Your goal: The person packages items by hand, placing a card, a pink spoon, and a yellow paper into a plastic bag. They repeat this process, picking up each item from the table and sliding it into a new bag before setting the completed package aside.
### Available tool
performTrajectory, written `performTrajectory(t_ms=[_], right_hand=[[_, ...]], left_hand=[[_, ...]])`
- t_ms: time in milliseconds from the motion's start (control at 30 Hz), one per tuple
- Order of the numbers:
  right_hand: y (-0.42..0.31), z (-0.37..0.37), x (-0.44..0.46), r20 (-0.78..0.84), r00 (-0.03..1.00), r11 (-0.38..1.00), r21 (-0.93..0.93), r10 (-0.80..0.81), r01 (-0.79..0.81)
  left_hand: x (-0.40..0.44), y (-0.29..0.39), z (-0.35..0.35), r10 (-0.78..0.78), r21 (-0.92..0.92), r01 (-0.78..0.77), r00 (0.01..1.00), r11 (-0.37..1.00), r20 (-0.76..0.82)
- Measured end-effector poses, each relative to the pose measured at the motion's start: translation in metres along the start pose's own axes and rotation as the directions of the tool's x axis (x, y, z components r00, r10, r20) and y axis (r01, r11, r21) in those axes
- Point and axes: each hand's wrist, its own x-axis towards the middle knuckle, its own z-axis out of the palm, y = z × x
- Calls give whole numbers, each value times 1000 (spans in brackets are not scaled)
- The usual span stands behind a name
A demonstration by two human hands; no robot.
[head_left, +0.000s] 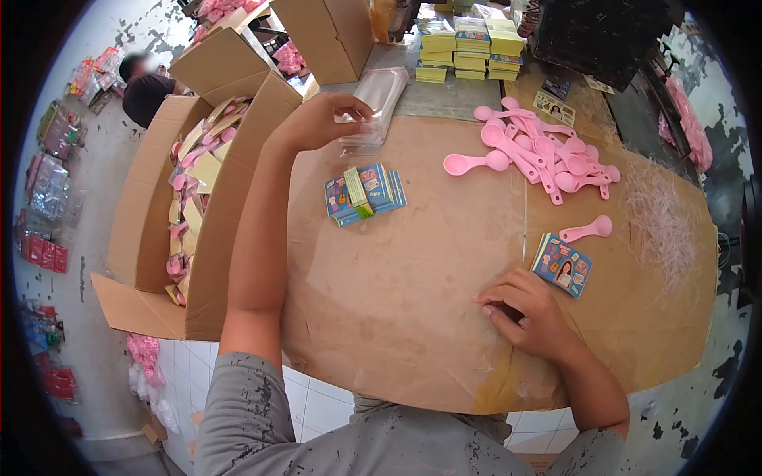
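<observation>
My left hand (329,120) reaches over a stack of clear plastic bags (385,91) at the table's far side. Its fingertips are at the bags, with thumb and fingers slightly apart. Just below lies a stack of blue printed cards (389,194) with a pale green band across it. At the right, my right hand (528,309) rests on the cardboard with fingers curled; whether anything small is inside is hidden. Beside its knuckles sits another stack of blue cards (563,266), and above that a single pink measuring spoon (587,228).
A pile of pink spoons (544,151) covers the upper right of the cardboard sheet (405,301). Shredded plastic strands (659,222) lie at far right. Card stacks (468,47) stand at the back. An open carton (218,214) of packed spoons stands left; a person (147,91) is beyond.
</observation>
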Motion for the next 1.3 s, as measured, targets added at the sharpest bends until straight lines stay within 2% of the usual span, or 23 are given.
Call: performTrajectory(t_ms=[300,500,600,700,800,1000,1300], right_hand=[[0,0,1,-9,1000,1000,6,-17,17],[-1,-1,1,-11,1000,1000,-5,-11,11],[-1,0,1,-13,1000,1000,2,-8,8],[0,0,0,-17,1000,1000,-2,-11,11],[0,1,-1,-20,1000,1000,-8,-14,14],[1,0,-1,-14,1000,1000,1,-15,15],[-1,0,0,-7,1000,1000,0,-6,6]], left_hand=[[0,-7,-1,-12,-127,16,999,992,31],[1,0,4,-48,-14,48,998,999,-31],[8,5,17,-72,62,82,986,995,-153],[10,4,29,-10,248,72,971,966,-241],[13,1,27,-77,182,119,972,976,-224],[10,-1,21,-113,86,130,978,988,-177],[5,7,25,-69,236,106,985,966,-161]])
